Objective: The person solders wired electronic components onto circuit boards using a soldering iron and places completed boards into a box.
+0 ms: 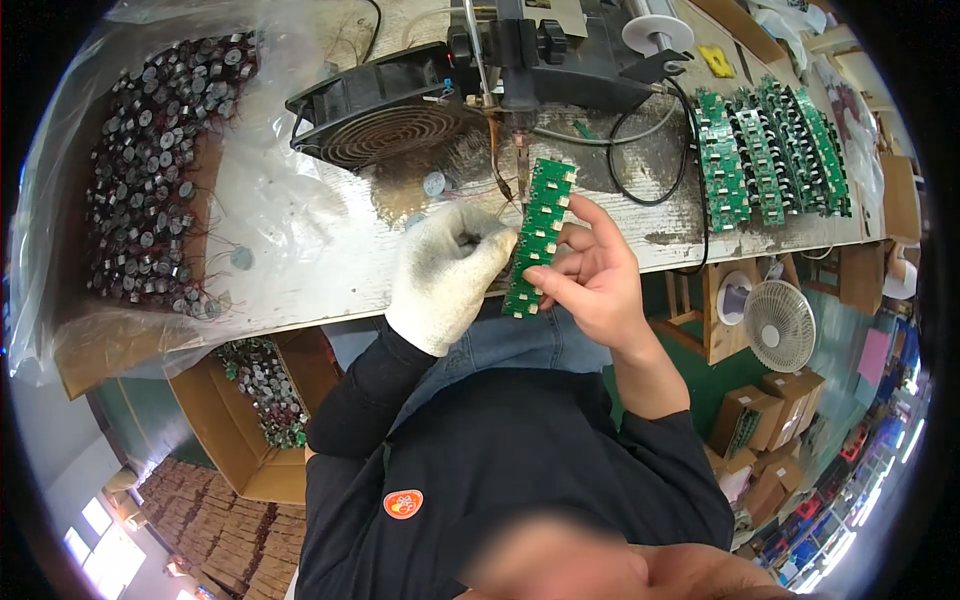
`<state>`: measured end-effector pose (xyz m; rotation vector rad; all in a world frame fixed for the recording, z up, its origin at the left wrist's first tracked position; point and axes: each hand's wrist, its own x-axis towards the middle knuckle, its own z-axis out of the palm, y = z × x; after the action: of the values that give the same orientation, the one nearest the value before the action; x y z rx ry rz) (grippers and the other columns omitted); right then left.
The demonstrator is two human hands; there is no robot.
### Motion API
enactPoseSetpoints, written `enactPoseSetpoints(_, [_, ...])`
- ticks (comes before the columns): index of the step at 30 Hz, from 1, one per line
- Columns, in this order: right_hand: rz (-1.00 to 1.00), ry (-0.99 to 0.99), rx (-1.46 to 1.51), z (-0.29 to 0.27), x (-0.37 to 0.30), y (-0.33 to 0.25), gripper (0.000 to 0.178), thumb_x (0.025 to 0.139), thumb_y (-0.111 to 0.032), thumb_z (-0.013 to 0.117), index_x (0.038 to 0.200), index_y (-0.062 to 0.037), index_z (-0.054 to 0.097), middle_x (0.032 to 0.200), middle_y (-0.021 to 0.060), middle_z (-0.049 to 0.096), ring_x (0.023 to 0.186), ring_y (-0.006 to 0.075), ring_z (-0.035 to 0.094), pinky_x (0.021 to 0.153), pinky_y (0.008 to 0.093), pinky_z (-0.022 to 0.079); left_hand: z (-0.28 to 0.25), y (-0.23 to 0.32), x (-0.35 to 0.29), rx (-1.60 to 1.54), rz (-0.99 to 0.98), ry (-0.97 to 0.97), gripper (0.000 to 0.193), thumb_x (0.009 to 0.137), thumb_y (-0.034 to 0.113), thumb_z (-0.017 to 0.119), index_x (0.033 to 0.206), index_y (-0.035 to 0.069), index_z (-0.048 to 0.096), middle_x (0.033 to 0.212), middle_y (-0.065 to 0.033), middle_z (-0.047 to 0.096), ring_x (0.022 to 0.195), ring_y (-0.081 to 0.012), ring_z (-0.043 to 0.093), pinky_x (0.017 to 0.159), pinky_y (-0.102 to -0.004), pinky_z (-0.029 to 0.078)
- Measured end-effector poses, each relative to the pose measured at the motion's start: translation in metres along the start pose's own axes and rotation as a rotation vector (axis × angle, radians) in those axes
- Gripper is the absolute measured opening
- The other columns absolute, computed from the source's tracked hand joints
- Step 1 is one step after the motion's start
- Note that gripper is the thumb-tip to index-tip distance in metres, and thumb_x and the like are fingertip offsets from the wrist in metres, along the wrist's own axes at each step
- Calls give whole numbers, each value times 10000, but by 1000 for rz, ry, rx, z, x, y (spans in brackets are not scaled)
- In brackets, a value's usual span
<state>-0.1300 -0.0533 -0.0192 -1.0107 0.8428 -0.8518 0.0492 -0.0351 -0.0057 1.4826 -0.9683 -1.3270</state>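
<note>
Near table edge (340, 313); green board (541, 235)

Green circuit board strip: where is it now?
Near the head view's centre, the green circuit board strip is held in the right hand, beside the gloved left hand.

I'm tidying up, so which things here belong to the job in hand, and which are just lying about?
Likely job: green circuit strip in the right hand; soldering iron; round wired parts; lined-up green strips.
Seemingly just about: white fan; pink item.
</note>
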Motion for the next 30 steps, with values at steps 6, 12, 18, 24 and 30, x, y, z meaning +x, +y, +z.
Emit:
enactPoseSetpoints(6, [-2, 2, -7, 2, 1, 0, 722, 816, 80, 656, 1411, -25, 260, 1046, 148, 595, 698, 121, 635, 550, 225, 518, 0, 5, 1, -18, 10, 5, 145, 844, 116, 647, 854, -28, 638, 757, -51, 641, 697, -80, 569, 624, -247, 465])
enactPoseSetpoints(12, [-26, -8, -20, 1, 2, 1, 722, 818, 78, 654, 1413, -24, 257, 1053, 149, 590, 691, 118, 630, 545, 223, 510, 0, 8, 2, 37, 22, 14, 131, 842, 109, 647, 824, -20, 643, 736, -45, 638, 679, -77, 568, 613, -243, 465])
enactPoseSetpoints(18, [-39, -13, -9, 3, 4, -2, 722, 821, 80, 649, 1415, -27, 253, 1045, 146, 590, 686, 117, 629, 546, 223, 508, 1, 13, 2, 36, 33, 45, 131, 839, 106, 648, 834, -25, 653, 729, -55, 651, 676, -82, 585, 608, -246, 471])
enactPoseSetpoints(24, [-42, -3, -15, 3, 3, 0, 713, 822, 82, 647, 1410, -24, 257, 1035, 144, 592, 686, 118, 631, 544, 224, 506, 3, 7, 3, 74, 44, 57, 133, 834, 105, 646, 820, -27, 653, 728, -61, 653, 673, -87, 591, 605, -251, 473])
enactPoseSetpoints(30, [-41, -2, -32, 2, 2, 3, 718, 811, 98, 644, 1407, -18, 262, 1061, 153, 590, 689, 131, 637, 532, 229, 515, 2, 9, 2, 124, 45, 53, 132, 835, 100, 652, 807, -28, 649, 719, -57, 647, 659, -79, 581, 596, -247, 469])
